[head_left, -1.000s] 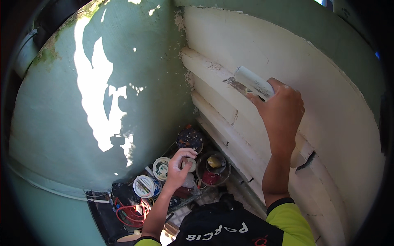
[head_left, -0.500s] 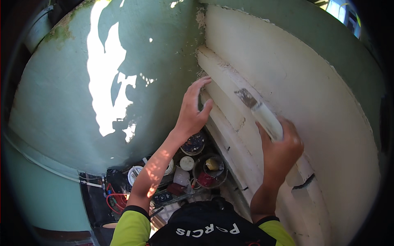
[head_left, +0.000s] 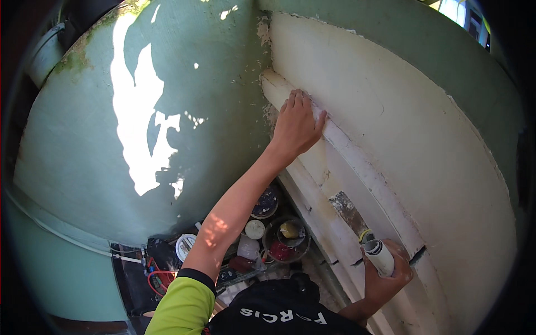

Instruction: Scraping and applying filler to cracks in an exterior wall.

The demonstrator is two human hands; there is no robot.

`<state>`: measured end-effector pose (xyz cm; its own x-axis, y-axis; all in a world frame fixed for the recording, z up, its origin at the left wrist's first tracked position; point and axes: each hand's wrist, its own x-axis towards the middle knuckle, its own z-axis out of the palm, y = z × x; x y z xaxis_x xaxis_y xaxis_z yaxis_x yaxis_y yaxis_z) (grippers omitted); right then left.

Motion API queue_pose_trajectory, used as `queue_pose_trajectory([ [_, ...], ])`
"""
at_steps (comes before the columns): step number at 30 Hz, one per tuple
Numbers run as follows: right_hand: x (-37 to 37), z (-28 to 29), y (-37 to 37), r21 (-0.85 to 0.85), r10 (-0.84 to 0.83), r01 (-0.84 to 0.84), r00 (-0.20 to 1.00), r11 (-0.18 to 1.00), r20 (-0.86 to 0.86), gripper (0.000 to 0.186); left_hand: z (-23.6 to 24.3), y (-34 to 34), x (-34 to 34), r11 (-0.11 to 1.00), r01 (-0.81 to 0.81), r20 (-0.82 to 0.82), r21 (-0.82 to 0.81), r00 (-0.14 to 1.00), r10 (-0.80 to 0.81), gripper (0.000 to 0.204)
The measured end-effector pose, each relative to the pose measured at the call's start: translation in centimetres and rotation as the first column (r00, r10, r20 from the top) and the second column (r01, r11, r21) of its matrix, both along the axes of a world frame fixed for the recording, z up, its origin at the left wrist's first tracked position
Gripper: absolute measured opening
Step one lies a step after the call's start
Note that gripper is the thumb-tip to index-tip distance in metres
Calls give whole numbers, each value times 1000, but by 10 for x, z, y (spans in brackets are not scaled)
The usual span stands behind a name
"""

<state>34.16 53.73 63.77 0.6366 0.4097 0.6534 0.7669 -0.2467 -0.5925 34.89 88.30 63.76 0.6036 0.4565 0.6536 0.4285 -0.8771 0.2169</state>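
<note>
My left hand (head_left: 297,124) lies on the upper cream ledge (head_left: 363,162) of the stepped wall moulding, near the corner. Its fingers are stretched over the ledge's surface, with nothing held. Lower and to the right, my right hand (head_left: 391,273) is wrapped round a scraper (head_left: 348,212) with a flat, stained metal blade. A white tube (head_left: 379,257) with a hollow end shows in that grip, apparently as the handle. Beside its end sits a yellow ring. The blade is held over the lower moulding; whether it touches cannot be made out.
A green wall (head_left: 223,111) with bright sun patches rises on the left, meeting the cream wall (head_left: 346,72) at a flaking corner. Below stand a bucket (head_left: 304,245) holding a bowl and red item, a white lid (head_left: 255,229), and red cables (head_left: 159,282).
My left hand has moved up and right from beside the moulding onto the ledge. The scraper in my right hand has come down and turned, so the tube's hollow end now shows.
</note>
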Motion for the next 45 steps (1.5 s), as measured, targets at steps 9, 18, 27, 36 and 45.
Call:
queue_pose_trajectory([
  [9, -19, -5, -2, 61, -18, 22, 998, 998, -65, 29, 11, -65, -26, 957, 209, -130, 202, 974, -185, 46],
  [18, -44, -9, -32, 34, -123, 125, 990, 992, -63, 26, 11, -66, -47, 919, 357, 38, 168, 929, -368, 39],
  [27, -74, -20, -81, -52, -329, 326, 942, 944, -72, 27, -30, 32, -59, 972, -133, 130, 194, 985, 109, 51],
  [36, -91, -20, -104, -67, -403, 398, 910, 915, -96, 29, 0, -53, -52, 683, 683, -128, 260, 725, -676, 49],
  [45, -85, -31, -103, -85, -415, 408, 903, 909, -108, 28, 3, -62, -55, 880, 419, 119, 224, 884, -452, 46],
])
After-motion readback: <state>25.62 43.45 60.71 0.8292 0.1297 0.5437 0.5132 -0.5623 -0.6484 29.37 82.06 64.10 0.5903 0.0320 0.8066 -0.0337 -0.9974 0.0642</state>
